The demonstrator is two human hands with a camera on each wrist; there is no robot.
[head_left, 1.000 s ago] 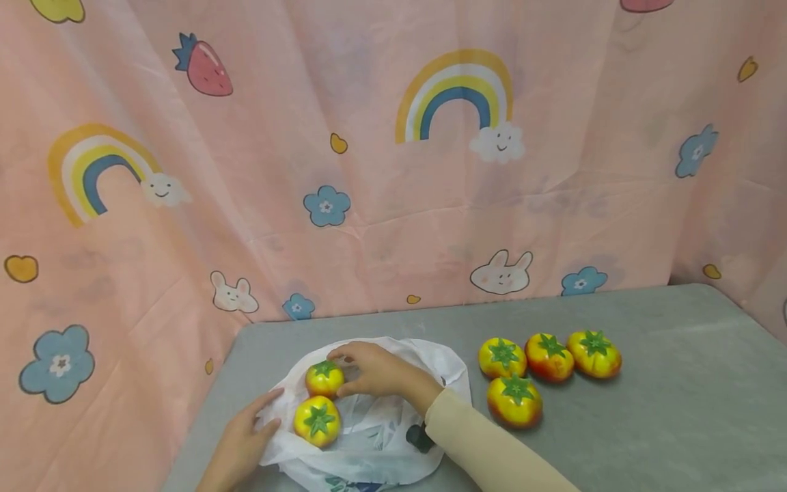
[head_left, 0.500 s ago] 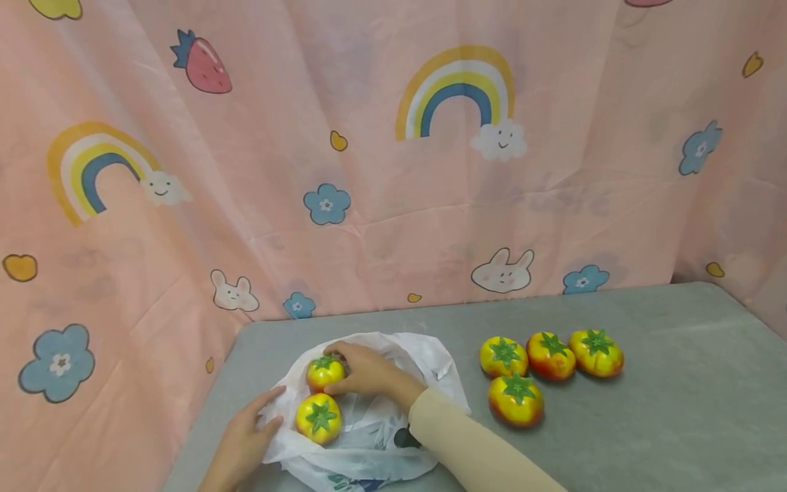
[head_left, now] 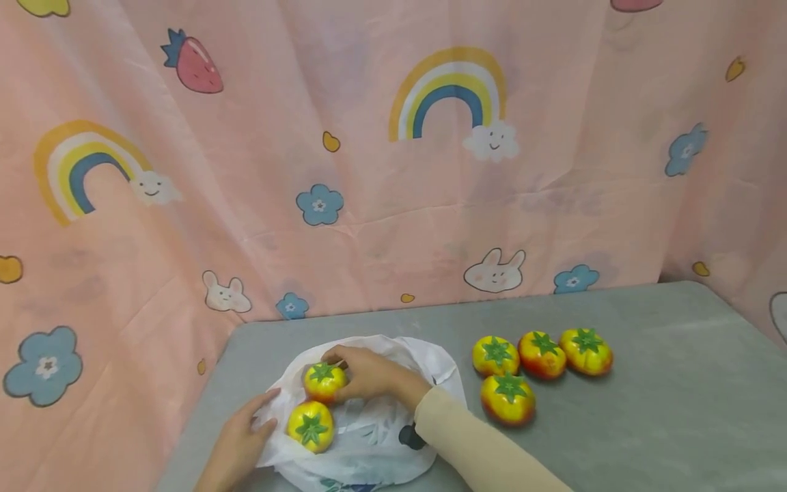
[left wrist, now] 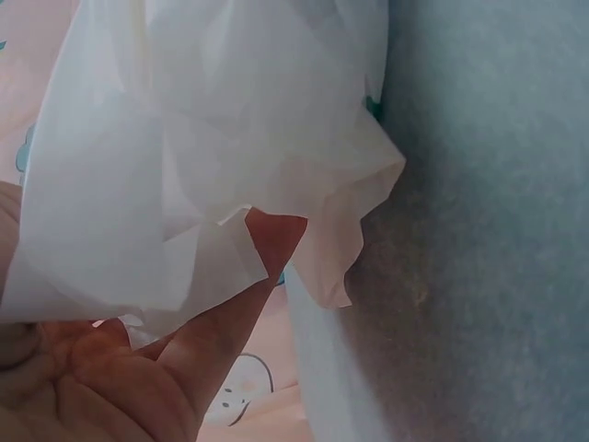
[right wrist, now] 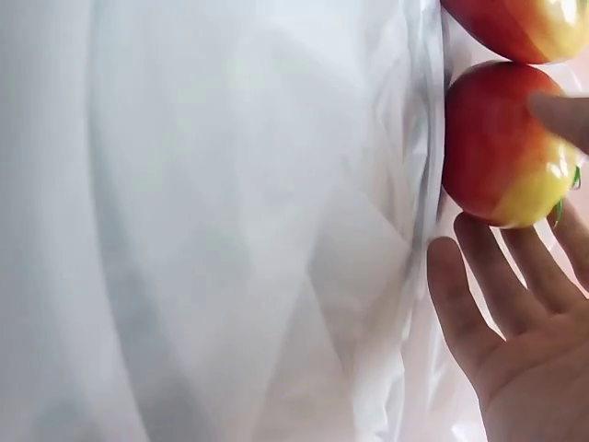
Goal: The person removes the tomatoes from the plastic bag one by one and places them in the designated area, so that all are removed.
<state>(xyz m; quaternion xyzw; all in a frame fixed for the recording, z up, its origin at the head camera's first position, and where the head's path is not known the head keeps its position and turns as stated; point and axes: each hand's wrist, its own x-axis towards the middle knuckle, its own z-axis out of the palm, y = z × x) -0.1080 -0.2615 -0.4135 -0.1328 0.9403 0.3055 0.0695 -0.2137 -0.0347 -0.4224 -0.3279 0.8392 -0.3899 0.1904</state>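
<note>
A white plastic bag [head_left: 375,461] lies spread with its mouth up on the table. Two red-yellow toy tomatoes with green star-shaped leaves are in its left part. My right hand [head_left: 371,374] reaches into the bag and holds the rear tomato [head_left: 323,383], thumb on one side and fingers on the other, as the right wrist view of that tomato [right wrist: 497,147] shows. The front tomato [head_left: 310,428] sits close against it. At the bag's left rim my left hand [head_left: 236,441] grips the plastic; in the left wrist view the bag [left wrist: 212,120] hides part of the fingers.
Several more toy tomatoes stand grouped right of the bag, the nearest tomato [head_left: 508,403] in front of the others. A small dark object [head_left: 410,437] shows by my right sleeve [head_left: 479,437]. Behind the grey table [head_left: 645,410] hangs a pink printed curtain [head_left: 369,260].
My right hand's fingers have closed in on the rear tomato; a gap showed between them a second ago. The left hand keeps its place at the bag's rim. The head view shifts slightly.
</note>
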